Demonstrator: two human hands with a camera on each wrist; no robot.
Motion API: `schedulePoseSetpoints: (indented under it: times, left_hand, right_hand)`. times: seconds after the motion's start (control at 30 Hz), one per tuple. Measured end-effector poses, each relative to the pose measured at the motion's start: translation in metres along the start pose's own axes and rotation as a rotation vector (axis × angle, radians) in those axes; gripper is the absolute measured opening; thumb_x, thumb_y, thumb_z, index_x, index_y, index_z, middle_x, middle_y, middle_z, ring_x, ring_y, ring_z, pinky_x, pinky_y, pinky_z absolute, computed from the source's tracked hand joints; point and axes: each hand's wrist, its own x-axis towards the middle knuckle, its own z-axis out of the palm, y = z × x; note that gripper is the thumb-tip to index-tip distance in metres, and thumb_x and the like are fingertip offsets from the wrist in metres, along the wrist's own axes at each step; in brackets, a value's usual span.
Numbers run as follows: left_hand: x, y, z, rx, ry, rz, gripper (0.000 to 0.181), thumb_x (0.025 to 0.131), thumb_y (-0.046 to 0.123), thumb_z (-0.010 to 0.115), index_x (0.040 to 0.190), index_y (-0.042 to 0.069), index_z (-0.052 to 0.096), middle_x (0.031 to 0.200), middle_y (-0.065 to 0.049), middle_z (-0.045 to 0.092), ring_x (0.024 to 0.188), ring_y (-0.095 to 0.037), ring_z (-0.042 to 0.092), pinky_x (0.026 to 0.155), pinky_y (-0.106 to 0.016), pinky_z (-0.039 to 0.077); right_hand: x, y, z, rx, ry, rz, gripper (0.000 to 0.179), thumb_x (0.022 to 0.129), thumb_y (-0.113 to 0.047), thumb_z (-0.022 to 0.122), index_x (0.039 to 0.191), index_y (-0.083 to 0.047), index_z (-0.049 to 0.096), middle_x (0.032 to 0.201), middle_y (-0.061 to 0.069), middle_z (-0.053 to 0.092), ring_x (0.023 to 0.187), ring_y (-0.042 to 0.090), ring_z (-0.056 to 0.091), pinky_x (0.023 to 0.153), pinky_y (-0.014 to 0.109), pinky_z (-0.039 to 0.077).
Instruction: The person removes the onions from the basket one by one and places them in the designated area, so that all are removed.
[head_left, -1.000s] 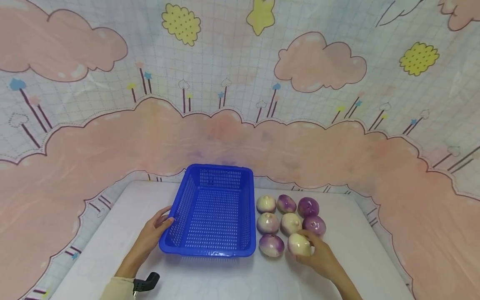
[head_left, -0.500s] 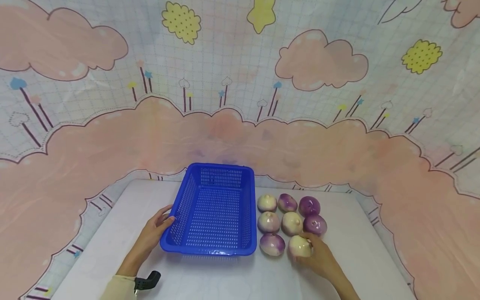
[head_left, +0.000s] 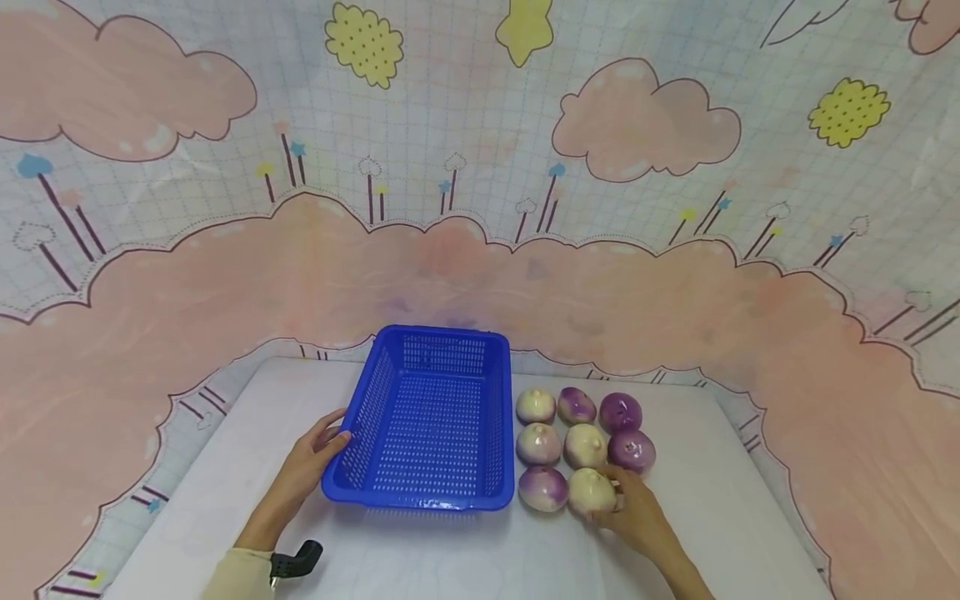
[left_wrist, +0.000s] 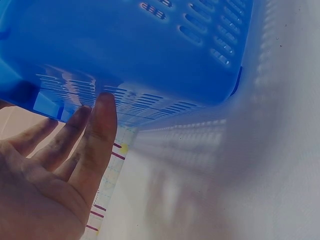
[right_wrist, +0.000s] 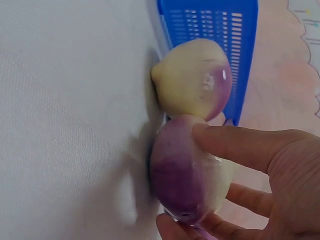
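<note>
My right hand (head_left: 633, 508) holds a purple-and-white turnip (head_left: 591, 492) at the front of a group of turnips, thumb on one side and fingers round the other. In the right wrist view this turnip (right_wrist: 177, 170) lies low by the white surface, right up against a neighbouring turnip (right_wrist: 192, 80). My left hand (head_left: 307, 462) is at the left side of a blue perforated basket (head_left: 416, 502). In the left wrist view its fingers (left_wrist: 102, 120) are extended, with fingertips against the basket's outer wall (left_wrist: 165, 75). The basket has nothing in it.
Several more glossy turnips stand in rows right of the basket, some white (head_left: 585, 446), some mostly purple (head_left: 632, 450). All rest on a white-covered table (head_left: 450, 567). A patterned cloth backdrop (head_left: 480, 275) rises behind. A black strap piece (head_left: 296, 562) sits at the left wrist.
The turnip in my right hand has shifted slightly left, closing the gap to the front-left turnip, and the hand has moved a little with it. The left hand and basket have stayed put.
</note>
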Motion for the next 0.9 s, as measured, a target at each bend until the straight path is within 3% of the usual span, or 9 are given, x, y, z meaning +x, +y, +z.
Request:
schedulePoseSetpoints:
  times: [0.13,0.33,0.63,0.77,0.9]
  left_hand:
    - [-0.001,0.000,0.000,0.002,0.002,0.002,0.066,0.101,0.043,0.051,0.156,0.016,0.025,0.154,-0.028,0.036,0.139,-0.049,0.038,0.110,-0.063,0.036]
    - [-0.001,-0.001,-0.001,0.010,0.007,0.001,0.067,0.100,0.044,0.051,0.155,0.015,0.025,0.153,-0.027,0.037,0.139,-0.049,0.039,0.110,-0.062,0.036]
    - [-0.001,0.000,-0.004,0.083,0.008,-0.006,0.065,0.102,0.046,0.046,0.154,0.012,0.027,0.153,-0.028,0.036,0.141,-0.049,0.036,0.112,-0.064,0.033]
    - [-0.007,0.004,-0.005,0.149,0.059,0.007,0.060,0.105,0.043,0.039,0.153,0.007,0.030,0.149,-0.027,0.043,0.137,-0.047,0.042,0.107,-0.059,0.042]
    - [-0.014,0.013,-0.004,0.259,0.190,0.119,0.053,0.106,0.035,0.040,0.149,0.003,0.036,0.143,-0.026,0.050,0.129,-0.045,0.052,0.097,-0.053,0.052]
  right_hand:
    - [-0.002,0.000,-0.003,-0.010,0.010,0.015,0.073,0.070,-0.025,0.086,0.132,-0.004,0.054,0.131,0.020,0.058,0.112,0.036,0.061,0.089,0.052,0.054]
    - [-0.002,-0.005,-0.013,-0.021,0.070,0.014,0.061,0.082,-0.024,0.076,0.135,-0.005,0.052,0.138,0.020,0.054,0.120,0.041,0.058,0.086,0.050,0.056]
    - [0.005,-0.014,-0.011,0.033,0.199,-0.176,0.051,0.086,-0.015,0.074,0.129,0.001,0.054,0.129,0.023,0.059,0.110,0.040,0.062,0.086,0.050,0.057]
    - [0.008,-0.021,-0.004,0.052,0.228,-0.245,0.047,0.084,-0.011,0.075,0.125,0.001,0.056,0.127,0.022,0.059,0.111,0.041,0.063,0.089,0.052,0.055]
    - [0.014,-0.028,-0.003,0.060,0.237,-0.293,0.044,0.086,-0.013,0.074,0.126,-0.002,0.056,0.131,0.021,0.056,0.113,0.041,0.061,0.090,0.052,0.056]
